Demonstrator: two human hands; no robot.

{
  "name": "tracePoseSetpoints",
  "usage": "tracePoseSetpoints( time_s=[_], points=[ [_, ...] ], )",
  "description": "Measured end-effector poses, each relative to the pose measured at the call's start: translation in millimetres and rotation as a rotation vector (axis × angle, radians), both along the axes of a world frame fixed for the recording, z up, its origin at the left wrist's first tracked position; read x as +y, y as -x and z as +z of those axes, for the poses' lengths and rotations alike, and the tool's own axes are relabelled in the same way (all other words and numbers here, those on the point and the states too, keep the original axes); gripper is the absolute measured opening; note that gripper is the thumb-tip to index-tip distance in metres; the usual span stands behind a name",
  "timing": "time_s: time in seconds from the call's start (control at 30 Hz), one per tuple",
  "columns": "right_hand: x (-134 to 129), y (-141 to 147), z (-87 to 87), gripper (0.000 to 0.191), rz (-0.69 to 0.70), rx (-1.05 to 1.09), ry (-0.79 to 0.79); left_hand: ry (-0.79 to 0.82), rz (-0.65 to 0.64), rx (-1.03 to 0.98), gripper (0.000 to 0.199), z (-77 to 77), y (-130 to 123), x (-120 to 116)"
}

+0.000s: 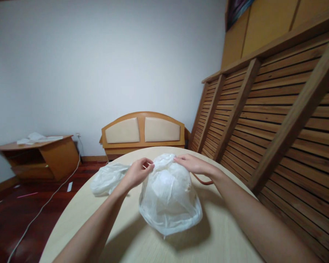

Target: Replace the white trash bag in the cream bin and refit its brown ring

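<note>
1 translucent white plastic bag (pixel 168 199) is between and below the 2 grips, its gathered top reaching up to the fingers and its wider body spreading towards the wearer. Something rounded and pale fills it; what that is, the film hides. Whether its lower edge rests on the surface (pixel 79 219) or hangs just above it, I cannot tell.

The left hand (pixel 137 172) has its grip drawn together on the film at the bag's upper left, thumb and forefinger tips meeting there. The right hand (pixel 193 163) has its fingertips clamped on the top edge opposite. The step in hand looks like working the film at the bag's top; the next move seems to call for a secure pinch on both sides, with gentle, even tension, since film this thin could tear or slip.

Below the right grip, a brown curved strap (pixel 203 180) shows beside the bag; whether it belongs to the contents is unclear. Left of the left grip lies a 2nd, crumpled white bag (pixel 107 179). Beyond both grips stands a headboard (pixel 142 116); far left, a wooden cabinet (pixel 56 157); far right, a slatted panel (pixel 263 106).
</note>
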State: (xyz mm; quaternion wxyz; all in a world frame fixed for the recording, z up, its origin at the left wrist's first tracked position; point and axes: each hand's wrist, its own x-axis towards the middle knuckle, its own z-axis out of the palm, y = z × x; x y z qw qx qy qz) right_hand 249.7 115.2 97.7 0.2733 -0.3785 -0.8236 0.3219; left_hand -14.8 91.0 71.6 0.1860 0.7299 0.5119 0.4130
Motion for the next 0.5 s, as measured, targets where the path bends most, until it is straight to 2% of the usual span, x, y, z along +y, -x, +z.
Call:
tracePoseSetpoints(
  time_s=[0.13, 0.23, 0.33, 0.5],
  points=[
    [-2, -1, -4.0, 0.041, -0.116, 0.008, -0.059, -0.008, 0.036, -0.041, 0.032, -1.8, 1, 1],
    [0, -1, -11.7, 0.031, -0.164, 0.063, -0.067, 0.038, -0.049, -0.119, 0.042, -0.6, -4, -3],
    [4, -4, -20.2, 0.032, -0.172, 0.082, -0.056, 0.089, -0.104, -0.1, 0.044, 1.2, -9, -6],
    [15, -15, -31.7, 0.041, -0.175, 0.005, 0.05, 0.07, 0.045, -0.016, 0.045, -5.1, -8, 4]
  ],
)
